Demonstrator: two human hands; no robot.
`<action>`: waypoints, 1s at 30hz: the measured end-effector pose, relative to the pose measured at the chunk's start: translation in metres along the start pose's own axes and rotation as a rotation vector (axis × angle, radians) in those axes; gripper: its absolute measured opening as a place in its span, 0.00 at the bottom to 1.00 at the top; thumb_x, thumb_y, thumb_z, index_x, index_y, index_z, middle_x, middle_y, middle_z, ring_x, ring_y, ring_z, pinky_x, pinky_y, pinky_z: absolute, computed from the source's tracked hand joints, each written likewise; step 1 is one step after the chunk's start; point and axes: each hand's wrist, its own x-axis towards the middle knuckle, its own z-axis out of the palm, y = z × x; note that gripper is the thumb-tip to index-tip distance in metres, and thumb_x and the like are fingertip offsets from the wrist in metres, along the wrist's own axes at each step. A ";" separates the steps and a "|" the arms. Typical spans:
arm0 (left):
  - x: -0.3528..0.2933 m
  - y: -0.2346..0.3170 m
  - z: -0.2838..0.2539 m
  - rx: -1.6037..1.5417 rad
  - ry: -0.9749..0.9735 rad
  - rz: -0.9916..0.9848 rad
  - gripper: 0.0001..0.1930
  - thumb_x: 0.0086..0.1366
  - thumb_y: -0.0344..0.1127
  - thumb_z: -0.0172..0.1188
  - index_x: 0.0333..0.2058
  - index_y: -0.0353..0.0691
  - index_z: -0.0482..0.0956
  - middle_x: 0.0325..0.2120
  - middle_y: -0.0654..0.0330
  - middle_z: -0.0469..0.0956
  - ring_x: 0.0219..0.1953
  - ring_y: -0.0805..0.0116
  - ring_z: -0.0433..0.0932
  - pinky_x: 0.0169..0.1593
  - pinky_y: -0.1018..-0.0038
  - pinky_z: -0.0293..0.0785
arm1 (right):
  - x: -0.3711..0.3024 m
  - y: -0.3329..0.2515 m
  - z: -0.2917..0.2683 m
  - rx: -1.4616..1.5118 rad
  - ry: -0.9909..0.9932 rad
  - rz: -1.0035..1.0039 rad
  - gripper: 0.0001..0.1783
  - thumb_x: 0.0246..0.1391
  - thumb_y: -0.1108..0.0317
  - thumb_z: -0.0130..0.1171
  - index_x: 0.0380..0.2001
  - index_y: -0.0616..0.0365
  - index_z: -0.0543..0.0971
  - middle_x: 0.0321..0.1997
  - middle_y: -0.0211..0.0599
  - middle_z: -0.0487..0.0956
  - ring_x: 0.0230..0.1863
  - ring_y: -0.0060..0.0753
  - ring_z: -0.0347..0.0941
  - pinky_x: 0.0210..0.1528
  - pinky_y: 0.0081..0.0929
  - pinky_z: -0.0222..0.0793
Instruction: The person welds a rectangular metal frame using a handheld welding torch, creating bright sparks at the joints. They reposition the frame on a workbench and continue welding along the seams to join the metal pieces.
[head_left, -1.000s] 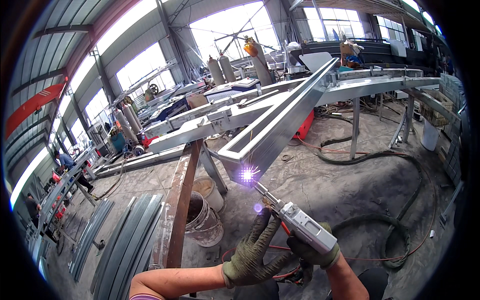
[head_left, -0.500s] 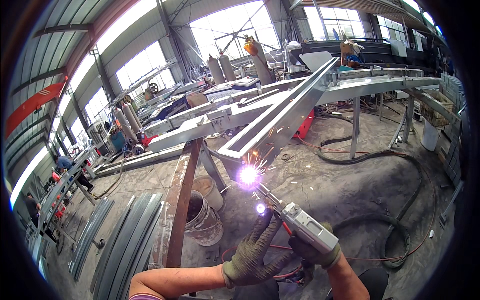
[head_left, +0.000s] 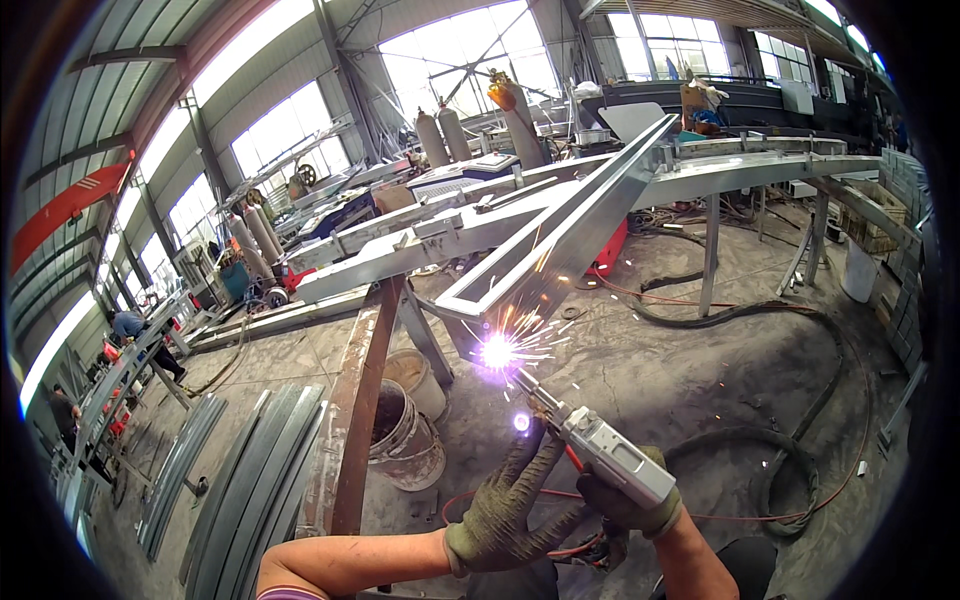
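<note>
My right hand (head_left: 630, 498), in a dark green glove, is wrapped round the handle of a pale grey handheld welding gun (head_left: 618, 458). The gun's thin metal nozzle points up and left at the lower near end of a long shiny metal beam (head_left: 560, 250). A white-violet glare with flying sparks hides the nozzle's tip and the spot it works on. My left hand (head_left: 510, 505), gloved too, lies beside the gun with its fingers stretched toward the neck and its thumb spread. Its fingertips are at the neck; whether they press on it I cannot tell.
A rusty steel beam (head_left: 362, 400) and two dirty buckets (head_left: 408, 450) stand to the left. Long metal profiles (head_left: 255, 480) lie beyond them. A black hose (head_left: 815, 400) loops across the floor at right. Gas cylinders (head_left: 432, 138) stand behind; people work at far left.
The spark spray at the beam's end has spread wider and flies farther. Both hands and the gun hold almost the same place.
</note>
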 end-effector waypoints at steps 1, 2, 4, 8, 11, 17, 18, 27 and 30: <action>0.000 0.000 0.000 -0.004 0.001 0.002 0.52 0.69 0.47 0.73 0.79 0.28 0.53 0.79 0.26 0.47 0.82 0.28 0.45 0.81 0.46 0.53 | 0.000 0.002 0.000 -0.035 -0.002 -0.041 0.10 0.58 0.70 0.74 0.42 0.59 0.87 0.28 0.33 0.84 0.27 0.31 0.83 0.30 0.31 0.78; 0.000 0.000 0.000 0.002 -0.005 -0.009 0.52 0.69 0.47 0.73 0.79 0.29 0.53 0.79 0.26 0.47 0.82 0.28 0.45 0.81 0.46 0.53 | 0.000 0.007 -0.001 -0.071 -0.003 -0.081 0.10 0.58 0.70 0.74 0.42 0.59 0.86 0.29 0.34 0.84 0.27 0.32 0.83 0.30 0.32 0.78; -0.001 0.001 0.002 0.014 -0.016 -0.032 0.52 0.69 0.47 0.73 0.79 0.29 0.53 0.79 0.26 0.47 0.82 0.28 0.45 0.80 0.46 0.53 | 0.000 0.011 -0.001 -0.101 0.000 -0.128 0.09 0.58 0.70 0.74 0.41 0.59 0.86 0.28 0.34 0.83 0.27 0.34 0.83 0.30 0.32 0.78; 0.004 0.006 -0.004 -0.022 -0.020 -0.058 0.51 0.70 0.47 0.73 0.79 0.29 0.53 0.79 0.27 0.46 0.82 0.29 0.44 0.80 0.47 0.54 | 0.000 0.008 -0.002 -0.077 0.004 -0.126 0.08 0.57 0.70 0.74 0.39 0.58 0.86 0.26 0.35 0.82 0.25 0.37 0.83 0.29 0.33 0.78; 0.004 0.005 0.000 0.032 0.017 0.003 0.49 0.71 0.46 0.71 0.79 0.28 0.54 0.79 0.29 0.49 0.82 0.32 0.48 0.79 0.47 0.57 | 0.000 0.010 -0.003 -0.122 -0.008 -0.143 0.08 0.56 0.70 0.74 0.39 0.58 0.87 0.26 0.35 0.82 0.25 0.36 0.83 0.29 0.34 0.78; 0.003 0.008 -0.004 0.023 -0.007 -0.010 0.49 0.70 0.46 0.72 0.79 0.28 0.54 0.78 0.30 0.51 0.81 0.31 0.53 0.78 0.47 0.59 | -0.004 0.016 -0.002 -0.108 -0.009 -0.113 0.11 0.57 0.68 0.74 0.42 0.58 0.87 0.28 0.35 0.84 0.27 0.36 0.84 0.30 0.33 0.78; 0.003 0.009 -0.004 0.011 0.004 -0.008 0.50 0.70 0.46 0.72 0.79 0.28 0.54 0.78 0.30 0.51 0.81 0.31 0.53 0.78 0.47 0.60 | -0.005 0.017 -0.002 -0.090 -0.009 -0.091 0.12 0.57 0.68 0.74 0.43 0.58 0.87 0.29 0.35 0.84 0.27 0.36 0.84 0.30 0.33 0.78; 0.001 0.008 0.001 0.008 0.018 -0.011 0.47 0.71 0.44 0.71 0.78 0.29 0.55 0.75 0.29 0.58 0.78 0.30 0.59 0.76 0.47 0.64 | -0.010 0.015 -0.002 -0.170 -0.018 -0.068 0.09 0.54 0.69 0.74 0.39 0.51 0.88 0.31 0.31 0.85 0.30 0.35 0.85 0.31 0.32 0.79; 0.001 0.009 -0.001 -0.030 -0.038 -0.086 0.46 0.71 0.43 0.71 0.78 0.29 0.57 0.73 0.30 0.61 0.75 0.30 0.66 0.73 0.47 0.69 | -0.014 0.018 -0.004 -0.201 -0.040 -0.107 0.08 0.52 0.70 0.74 0.37 0.49 0.88 0.31 0.29 0.85 0.30 0.33 0.85 0.31 0.31 0.79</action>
